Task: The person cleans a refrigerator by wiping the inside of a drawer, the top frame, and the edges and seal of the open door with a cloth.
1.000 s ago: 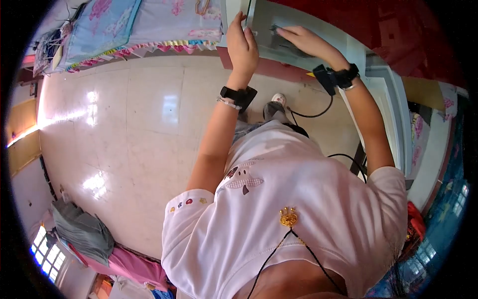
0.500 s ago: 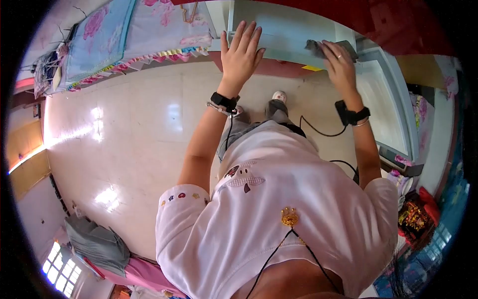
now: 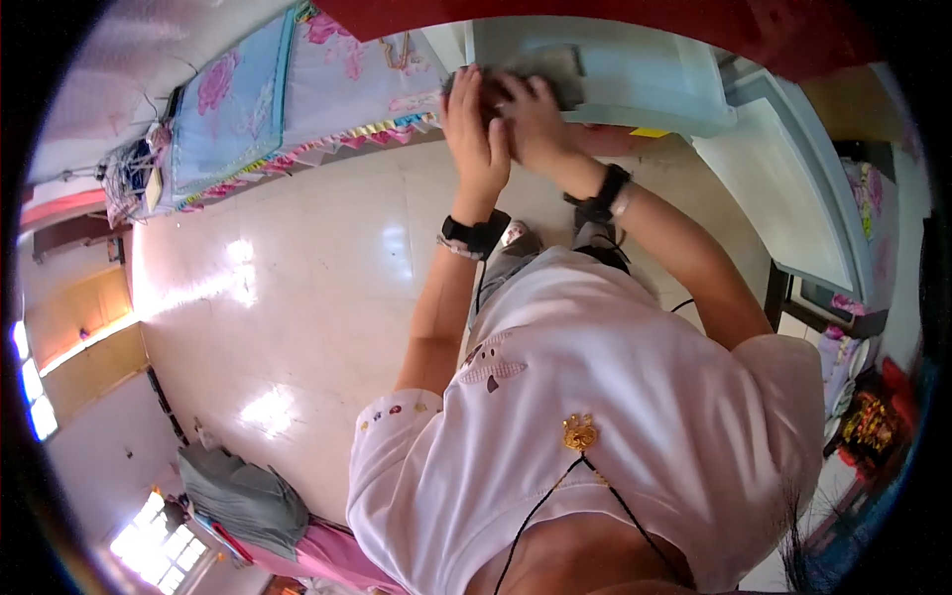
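A dark grey cloth [image 3: 562,77], blurred by motion, lies on a pale blue-green panel [image 3: 645,84]. My right hand [image 3: 538,126] presses on the cloth, fingers bent over it and smeared. Just left of it, my left hand [image 3: 476,139] has its fingers stretched out at the panel's left end. The two hands overlap or touch near the thumb. A dark patch shows between them; whether it is cloth I cannot tell. Each wrist wears a black strap with a small box.
An open pale door-like panel [image 3: 783,188] stands at the right. A bed-like surface with flowered cloth [image 3: 347,89] and a frilled edge is at the left. Red material [image 3: 615,22] hangs over the top. Below is a shiny tiled floor [image 3: 327,238]; my feet stand near the panel.
My right hand has swept left with the cloth across the panel, from its right end to beside my left hand. My left hand has stayed near the left end, its fingers closer together.
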`<control>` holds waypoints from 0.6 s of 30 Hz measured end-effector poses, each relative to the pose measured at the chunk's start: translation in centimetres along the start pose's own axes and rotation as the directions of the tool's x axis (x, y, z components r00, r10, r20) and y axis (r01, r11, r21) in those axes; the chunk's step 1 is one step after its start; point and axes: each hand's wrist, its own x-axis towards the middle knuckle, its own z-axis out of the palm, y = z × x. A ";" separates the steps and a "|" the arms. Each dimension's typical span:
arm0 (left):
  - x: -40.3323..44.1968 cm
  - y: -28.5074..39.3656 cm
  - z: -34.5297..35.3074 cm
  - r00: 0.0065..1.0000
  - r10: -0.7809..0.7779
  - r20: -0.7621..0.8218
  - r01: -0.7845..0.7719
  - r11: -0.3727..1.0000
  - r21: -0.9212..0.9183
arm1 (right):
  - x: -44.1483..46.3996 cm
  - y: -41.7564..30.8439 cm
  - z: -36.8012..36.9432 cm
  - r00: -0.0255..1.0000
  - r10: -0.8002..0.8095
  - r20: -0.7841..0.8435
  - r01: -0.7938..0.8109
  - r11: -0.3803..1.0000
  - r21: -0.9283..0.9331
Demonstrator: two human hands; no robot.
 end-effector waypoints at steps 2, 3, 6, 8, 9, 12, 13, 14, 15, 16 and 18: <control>-0.3 0.4 -0.6 1.000 0.004 -0.013 -0.004 1.000 0.020 | 1.3 -1.5 0.2 0.989 -0.086 -0.121 0.082 0.996 -0.036; -0.2 0.5 -1.0 1.000 -0.006 -0.015 0.007 0.996 0.084 | 1.6 -1.5 0.3 0.990 -0.092 -0.106 0.092 0.996 -0.003; 0.1 0.2 -0.9 1.000 -0.019 -0.025 0.022 0.992 0.127 | 1.4 -0.2 -0.1 0.995 -0.061 -0.075 0.071 0.987 0.145; 0.3 0.0 -0.5 0.999 -0.007 0.034 0.002 0.988 0.156 | 0.6 0.7 -0.7 0.993 -0.049 -0.108 0.060 0.993 0.102; 0.6 0.4 -0.1 0.998 0.001 0.060 -0.013 0.980 0.201 | 0.1 1.2 -0.9 0.988 -0.051 -0.143 0.060 0.996 0.061; 0.2 0.8 1.4 0.994 -0.010 0.106 -0.027 0.939 0.343 | -1.2 1.6 -0.3 0.987 -0.025 -0.157 0.024 1.000 -0.006; 0.0 1.1 1.7 0.996 -0.002 0.094 -0.032 0.933 0.359 | -1.5 1.5 -0.4 0.986 -0.006 -0.169 0.008 1.000 0.010; 0.0 1.3 2.0 0.995 -0.001 0.099 -0.035 0.932 0.360 | -1.8 1.7 -0.2 0.985 -0.001 -0.171 0.004 1.000 0.013; 0.0 1.5 2.3 0.994 0.000 0.108 -0.040 0.928 0.371 | -2.1 1.8 -0.1 0.988 0.007 -0.157 -0.008 1.000 -0.009; -0.1 1.8 2.5 0.993 -0.002 0.115 -0.042 0.924 0.380 | -2.5 2.0 -0.1 0.990 0.014 -0.140 -0.019 0.999 -0.033; -0.2 2.3 3.6 0.992 0.011 0.127 -0.061 0.918 0.392 | -3.6 2.8 -0.5 0.991 0.025 -0.131 -0.033 0.998 -0.056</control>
